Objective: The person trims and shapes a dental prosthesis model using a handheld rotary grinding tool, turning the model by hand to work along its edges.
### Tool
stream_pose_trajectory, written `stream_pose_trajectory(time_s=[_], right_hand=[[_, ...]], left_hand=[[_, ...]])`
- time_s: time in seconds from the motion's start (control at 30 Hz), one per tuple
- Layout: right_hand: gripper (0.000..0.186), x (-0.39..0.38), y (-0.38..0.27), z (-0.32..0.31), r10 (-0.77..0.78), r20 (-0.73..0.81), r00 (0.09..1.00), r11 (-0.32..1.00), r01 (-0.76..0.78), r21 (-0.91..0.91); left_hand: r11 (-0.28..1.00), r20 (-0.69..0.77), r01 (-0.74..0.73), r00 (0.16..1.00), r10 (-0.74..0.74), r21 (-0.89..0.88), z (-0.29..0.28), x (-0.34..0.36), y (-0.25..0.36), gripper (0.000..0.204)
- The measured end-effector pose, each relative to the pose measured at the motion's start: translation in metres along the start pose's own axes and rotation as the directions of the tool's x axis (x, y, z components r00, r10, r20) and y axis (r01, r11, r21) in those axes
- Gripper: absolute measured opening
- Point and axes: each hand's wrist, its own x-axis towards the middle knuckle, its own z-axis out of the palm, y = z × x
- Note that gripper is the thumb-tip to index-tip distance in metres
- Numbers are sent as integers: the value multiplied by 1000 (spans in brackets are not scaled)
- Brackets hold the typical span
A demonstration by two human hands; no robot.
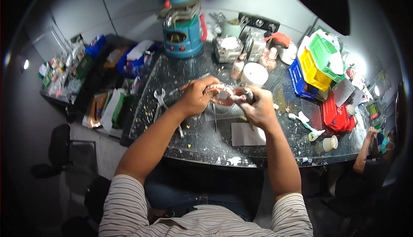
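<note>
My left hand (pixel 198 96) is closed on one side of a pink denture arch (pixel 220 90), raised above the dark worktop (pixel 193 139). My right hand (pixel 261 109) wraps round a dark metallic handpiece (pixel 248 94) and meets the arch's right side. The handpiece's tip is too small to make out. Below the right wrist lies a pale sheet of paper (pixel 245 135). Left of my left hand rests a metal wrench-like tool (pixel 160 97). A white tub (pixel 254 74) and a small bottle (pixel 237 68) stand just beyond the hands.
A blue-green machine (pixel 183 35) stands at the back. Stacked yellow (pixel 316 70) and green bins (pixel 325 54), a red bin (pixel 335 114), a squeeze bottle (pixel 316 134) and a cup (pixel 330 143) occupy the right. A black lamp (pixel 327 7) hangs above; another person (pixel 365 168) sits far right.
</note>
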Motion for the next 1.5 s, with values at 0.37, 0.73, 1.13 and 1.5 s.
stream_pose_trajectory(time_s=[0.37, 0.73, 1.13, 1.5], right_hand=[[18, -3, 12, -20, -124, -319, 940, 992, 115, -49], [18, 10, 32, -8, -242, -354, 903, 970, 213, -117], [18, 11, 37, -18, -274, -372, 887, 960, 232, -153], [23, 9, 29, -17, 6, -279, 960, 999, 7, 46]], left_hand=[[915, 189, -317, 911, 367, -249, 13, -75, 176, 34], [769, 393, -157, 786, 477, -620, 30, -119, 187, 27], [629, -16, -254, 934, 358, -735, 31, -116, 240, 5], [-13, -340, -358, 876, 342, -934, 54, -95, 267, 21]])
